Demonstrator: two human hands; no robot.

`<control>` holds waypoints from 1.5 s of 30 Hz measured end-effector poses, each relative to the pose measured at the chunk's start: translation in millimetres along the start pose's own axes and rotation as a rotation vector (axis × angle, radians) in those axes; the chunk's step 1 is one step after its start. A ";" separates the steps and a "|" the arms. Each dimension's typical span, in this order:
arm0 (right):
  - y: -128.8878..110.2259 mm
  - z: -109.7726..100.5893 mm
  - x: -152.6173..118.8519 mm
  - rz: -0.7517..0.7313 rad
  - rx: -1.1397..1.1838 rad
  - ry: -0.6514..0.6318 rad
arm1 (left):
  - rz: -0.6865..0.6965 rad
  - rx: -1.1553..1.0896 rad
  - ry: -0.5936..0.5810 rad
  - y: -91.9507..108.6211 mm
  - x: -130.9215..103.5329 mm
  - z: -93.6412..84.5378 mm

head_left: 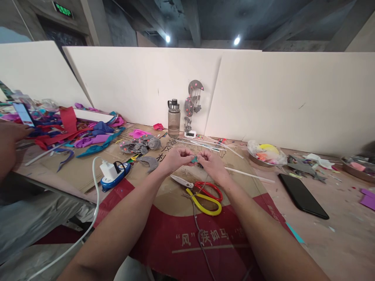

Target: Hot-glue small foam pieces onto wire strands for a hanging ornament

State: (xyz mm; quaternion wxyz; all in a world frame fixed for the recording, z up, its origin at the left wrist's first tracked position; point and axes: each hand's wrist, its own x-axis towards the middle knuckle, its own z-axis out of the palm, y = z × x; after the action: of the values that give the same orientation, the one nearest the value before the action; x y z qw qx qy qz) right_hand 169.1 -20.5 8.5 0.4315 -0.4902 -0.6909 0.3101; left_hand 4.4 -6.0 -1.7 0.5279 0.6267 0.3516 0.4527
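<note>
My left hand (177,159) and my right hand (211,164) meet above the cardboard sheet (164,199). Both are closed in a pinch on a small teal piece (194,159) between the fingertips. Below them lie scissors (190,187) with one red and one yellow handle loop, blades pointing to the upper left. A grey cord (197,223) runs past the handles down toward the front edge. Left of my left hand is a grey crescent shape (150,163), beside a pile of grey pieces with pink dots (136,145).
Behind stand a bottle (174,120) and a grey hanging ornament (189,105). A power strip (115,177) with a white cable sits left, near colourful fabric scraps (68,125) and another person's hand. A black phone (303,195) and a bowl (265,160) are right.
</note>
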 end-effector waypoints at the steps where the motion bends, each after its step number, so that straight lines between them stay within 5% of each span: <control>1: 0.0 0.8 -0.3 -0.004 -0.002 -0.005 | 0.002 0.014 0.012 -0.7 0.6 0.0; 8: 7.1 6.2 -0.8 -0.026 -0.002 -0.003 | 0.019 0.120 0.091 -4.2 1.9 3.4; 17: 0.1 1.5 -0.5 -0.033 0.051 0.062 | -0.013 -0.126 0.100 3.1 -1.4 6.7; 31: 9.7 9.6 -5.8 -0.203 -0.099 0.149 | 0.004 -0.059 0.108 1.1 -2.7 9.6; 45: 6.8 11.2 -6.1 -0.121 0.023 0.121 | 0.081 -0.016 0.129 -2.4 -0.1 8.8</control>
State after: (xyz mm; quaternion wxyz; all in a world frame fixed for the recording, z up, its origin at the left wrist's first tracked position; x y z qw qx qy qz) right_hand 162.7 -24.1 -4.0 0.4959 -0.4606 -0.6883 0.2610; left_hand 12.7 -8.6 -4.4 0.4906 0.6055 0.3557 0.5159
